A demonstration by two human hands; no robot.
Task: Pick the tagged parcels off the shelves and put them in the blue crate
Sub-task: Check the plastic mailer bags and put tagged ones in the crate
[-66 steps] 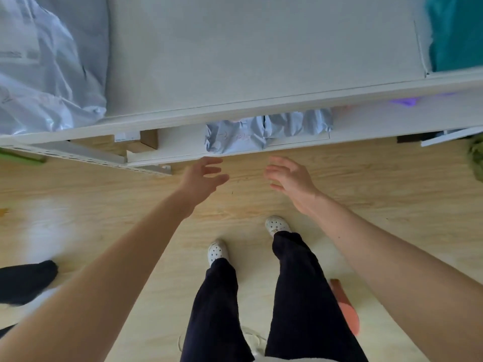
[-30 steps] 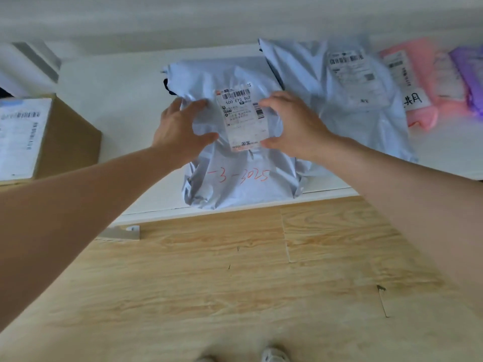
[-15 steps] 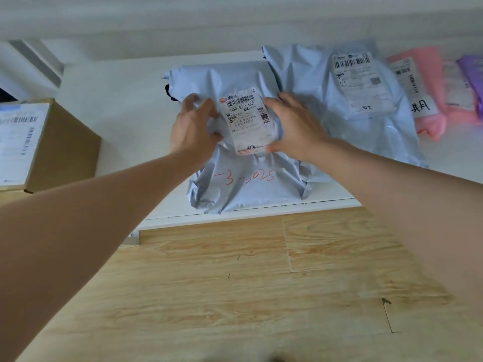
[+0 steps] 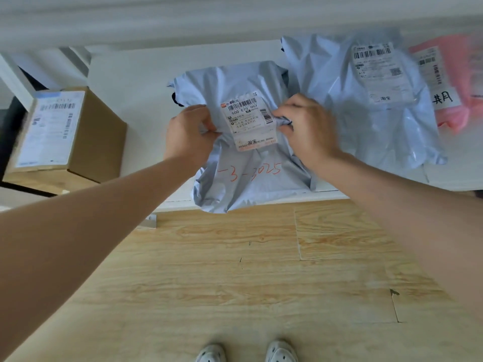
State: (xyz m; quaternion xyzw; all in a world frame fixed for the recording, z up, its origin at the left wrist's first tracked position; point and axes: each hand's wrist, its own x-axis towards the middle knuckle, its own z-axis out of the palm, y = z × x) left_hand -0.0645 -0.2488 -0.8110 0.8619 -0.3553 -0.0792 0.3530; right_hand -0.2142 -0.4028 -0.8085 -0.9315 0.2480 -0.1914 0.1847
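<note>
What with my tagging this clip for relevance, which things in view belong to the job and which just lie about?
Job: pale blue plastic mailer bag with red writing, pinched by left hand and right hand; white shelf under it.
Lying about for now: second pale blue mailer bag, pink mailer bag, brown cardboard box, wooden floor.

Left hand (image 4: 189, 131) and right hand (image 4: 307, 130) pinching grey parcel (image 4: 251, 176) on white shelf (image 4: 141, 82), wood floor (image 4: 235, 270)
</note>
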